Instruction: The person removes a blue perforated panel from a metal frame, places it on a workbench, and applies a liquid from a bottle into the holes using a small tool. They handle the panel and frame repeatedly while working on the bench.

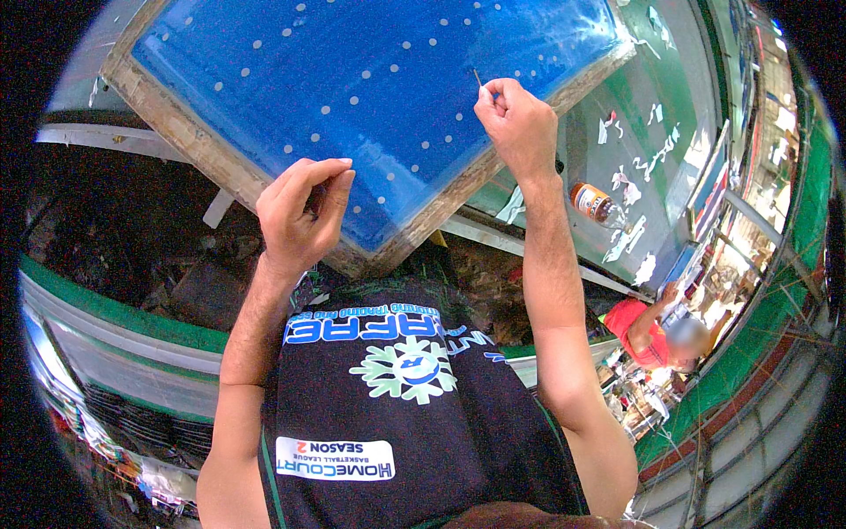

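A wooden-framed screen (pixel 220 167) with a blue mesh dotted with small pale spots leans against my body, filling the upper view. My right hand (pixel 518 123) is pinched shut on a thin needle-like tool (pixel 478 79) whose tip touches the blue mesh near the frame's right edge. My left hand (pixel 300 212) rests at the lower edge of the frame, fingers curled together; I cannot tell whether something small sits between them.
A green table (pixel 670 97) with scraps of white tape and a small brown bottle (pixel 592 203) lies to the right. A person in a red shirt (pixel 648 331) sits at lower right. Dark clutter lies below the frame at left.
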### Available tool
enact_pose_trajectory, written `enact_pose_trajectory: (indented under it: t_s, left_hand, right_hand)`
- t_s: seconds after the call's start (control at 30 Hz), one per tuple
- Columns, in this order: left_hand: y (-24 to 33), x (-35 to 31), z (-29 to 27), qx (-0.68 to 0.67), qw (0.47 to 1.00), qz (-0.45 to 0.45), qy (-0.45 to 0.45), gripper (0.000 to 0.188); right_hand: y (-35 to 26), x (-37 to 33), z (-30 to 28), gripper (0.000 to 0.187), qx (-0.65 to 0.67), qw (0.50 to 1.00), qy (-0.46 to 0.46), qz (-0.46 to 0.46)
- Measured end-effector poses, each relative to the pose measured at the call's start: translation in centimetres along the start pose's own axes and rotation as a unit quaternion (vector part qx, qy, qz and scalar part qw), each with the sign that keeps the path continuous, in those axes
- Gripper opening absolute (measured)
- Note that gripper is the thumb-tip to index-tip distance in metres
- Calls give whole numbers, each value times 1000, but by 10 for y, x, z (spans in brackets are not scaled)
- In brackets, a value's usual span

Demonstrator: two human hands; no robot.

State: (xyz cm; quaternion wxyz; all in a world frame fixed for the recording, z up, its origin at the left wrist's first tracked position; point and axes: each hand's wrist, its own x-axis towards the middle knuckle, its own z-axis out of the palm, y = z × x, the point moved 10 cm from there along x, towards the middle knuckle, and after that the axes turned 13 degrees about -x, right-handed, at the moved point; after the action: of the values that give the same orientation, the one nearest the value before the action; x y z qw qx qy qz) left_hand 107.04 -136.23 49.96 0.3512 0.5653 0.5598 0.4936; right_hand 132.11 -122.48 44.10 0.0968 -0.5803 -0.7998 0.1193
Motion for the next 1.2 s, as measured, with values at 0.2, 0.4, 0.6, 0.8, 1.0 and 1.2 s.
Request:
enact_pose_trajectory:
  t_s: [0.2,0.4,0.6,0.8,1.0,1.2]
  left_hand:
    - [-1,0,0,-2,1000,-4,-2,16]
    - [-2,-1,1,1,1000,-15,-8,16]
    - [0,0,0,-6,1000,5,3,15]
    - [-2,-1,0,-7,1000,-6,1,16]
    - [-1,-1,-1,-9,1000,4,4,16]
    - [-1,0,0,-4,1000,4,2,16]
  right_hand:
    - [-9,0,4,11,-26,999,12,-36]
    - [-8,1,1,10,-37,999,11,-32]
    - [-10,1,2,10,-40,999,7,-28]
    - [-5,2,1,9,-37,999,8,-15]
    - [-7,-1,-1,11,-5,1000,7,-5]
    - [-7,0,3,10,-27,1000,0,-9]
